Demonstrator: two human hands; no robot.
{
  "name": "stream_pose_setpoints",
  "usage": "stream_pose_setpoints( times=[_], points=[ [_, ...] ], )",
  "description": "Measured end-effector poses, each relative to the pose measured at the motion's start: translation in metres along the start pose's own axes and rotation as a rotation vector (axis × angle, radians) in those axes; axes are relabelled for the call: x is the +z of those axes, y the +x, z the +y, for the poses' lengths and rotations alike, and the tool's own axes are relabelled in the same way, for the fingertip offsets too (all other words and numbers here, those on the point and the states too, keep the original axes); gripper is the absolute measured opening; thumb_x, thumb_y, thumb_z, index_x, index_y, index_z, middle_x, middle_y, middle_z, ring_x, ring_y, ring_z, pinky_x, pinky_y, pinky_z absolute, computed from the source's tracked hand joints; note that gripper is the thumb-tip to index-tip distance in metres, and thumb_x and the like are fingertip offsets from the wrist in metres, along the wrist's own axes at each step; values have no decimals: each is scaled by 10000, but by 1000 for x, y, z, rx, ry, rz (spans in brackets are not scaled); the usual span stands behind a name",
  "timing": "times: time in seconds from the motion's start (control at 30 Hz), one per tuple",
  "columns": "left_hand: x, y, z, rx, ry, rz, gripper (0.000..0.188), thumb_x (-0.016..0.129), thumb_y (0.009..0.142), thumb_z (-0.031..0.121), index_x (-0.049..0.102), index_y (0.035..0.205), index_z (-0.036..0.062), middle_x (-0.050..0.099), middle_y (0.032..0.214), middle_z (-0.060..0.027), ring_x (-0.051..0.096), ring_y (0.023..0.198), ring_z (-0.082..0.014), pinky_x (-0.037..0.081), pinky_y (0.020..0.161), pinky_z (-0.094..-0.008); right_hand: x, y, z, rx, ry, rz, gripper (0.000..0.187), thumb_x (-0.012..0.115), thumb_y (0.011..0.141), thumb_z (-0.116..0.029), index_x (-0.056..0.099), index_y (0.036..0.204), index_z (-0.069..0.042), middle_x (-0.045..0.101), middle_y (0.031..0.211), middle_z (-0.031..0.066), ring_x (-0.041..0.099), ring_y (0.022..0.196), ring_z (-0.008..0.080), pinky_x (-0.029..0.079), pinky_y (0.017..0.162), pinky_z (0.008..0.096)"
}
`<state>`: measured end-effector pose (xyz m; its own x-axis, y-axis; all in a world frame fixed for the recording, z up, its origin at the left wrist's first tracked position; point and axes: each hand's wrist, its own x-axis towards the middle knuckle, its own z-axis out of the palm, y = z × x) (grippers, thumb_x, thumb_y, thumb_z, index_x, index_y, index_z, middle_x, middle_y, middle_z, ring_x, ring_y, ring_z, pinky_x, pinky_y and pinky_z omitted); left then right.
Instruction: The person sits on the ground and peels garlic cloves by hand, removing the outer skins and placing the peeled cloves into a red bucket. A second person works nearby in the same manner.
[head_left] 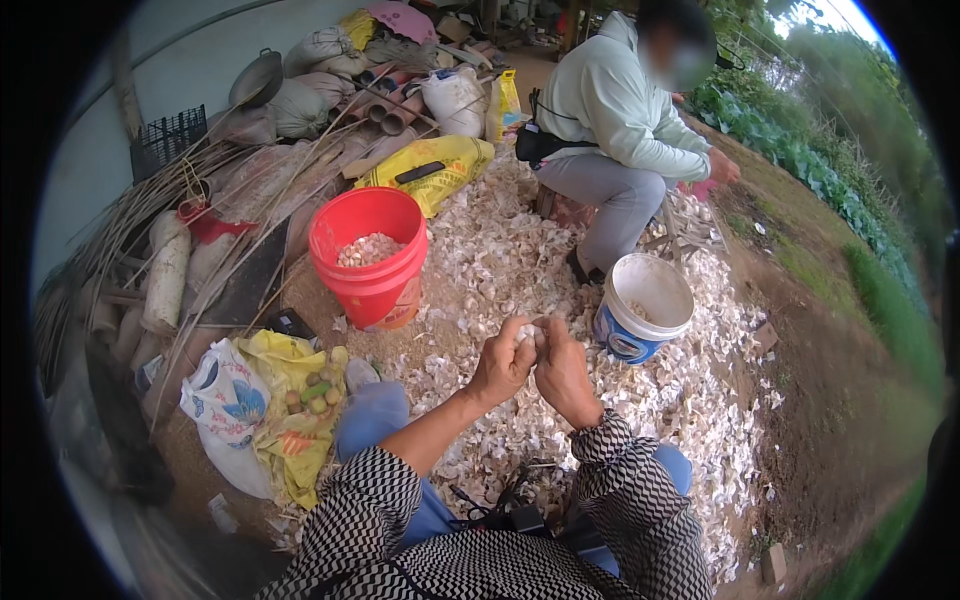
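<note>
My left hand (502,362) and my right hand (566,375) meet in front of me, fingertips pressed together. Pinched between them is a small whitish piece of garlic (527,333), largely covered by the fingers. Loose garlic skins (480,290) lie thick on the ground beneath both hands. Just beyond the right hand stands a white and blue bucket (627,338), with a few pale bits inside. Farther off to the left is a red bucket (365,272) holding many peeled-looking garlic cloves (369,249).
A person (625,120) in a pale jacket sits at the far right. On my left, a yellow bag (285,365) with round green fruit lies beside a white bag (225,395). Sacks, pipes and long sticks (240,265) pile along the wall. Plants (820,170) border the right side.
</note>
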<state>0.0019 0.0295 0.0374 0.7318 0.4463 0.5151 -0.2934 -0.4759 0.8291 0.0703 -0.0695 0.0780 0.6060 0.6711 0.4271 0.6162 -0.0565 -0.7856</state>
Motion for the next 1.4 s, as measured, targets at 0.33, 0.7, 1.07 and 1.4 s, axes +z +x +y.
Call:
stream_pose_setpoints(
  times=[0.33,0.7,1.07,1.4],
  points=[
    [21,2,-22,-75,52,30,488,420,906,428,421,1139,0,546,581,-131,585,536,-204,421,472,-305,-2,7,33,125,43,-68,178,473,828,-46,514,990,15,574,765,252,566,710,426,440,590,432],
    [25,8,-6,-281,-114,-231,391,422,891,159,346,1242,2,523,709,-36,485,599,-69,410,560,-225,-19,-13,64,341,268,-187,295,458,930,-215,481,1125,5,559,834,90,544,719,139,451,632,265],
    [56,-13,-10,51,79,-275,461,412,914,270,351,1260,-29,581,925,-253,623,707,-342,493,588,-365,-21,-32,92,520,79,-29,172,436,878,-135,522,904,13,556,777,247,549,686,398,420,558,429],
    [41,4,-15,-618,-728,-208,515,460,863,35,288,1348,47,582,980,-81,573,730,-95,484,549,-204,-47,-11,60,571,301,-204,279,505,886,-113,497,1134,16,584,870,65,512,701,106,417,598,228]
  ],
)
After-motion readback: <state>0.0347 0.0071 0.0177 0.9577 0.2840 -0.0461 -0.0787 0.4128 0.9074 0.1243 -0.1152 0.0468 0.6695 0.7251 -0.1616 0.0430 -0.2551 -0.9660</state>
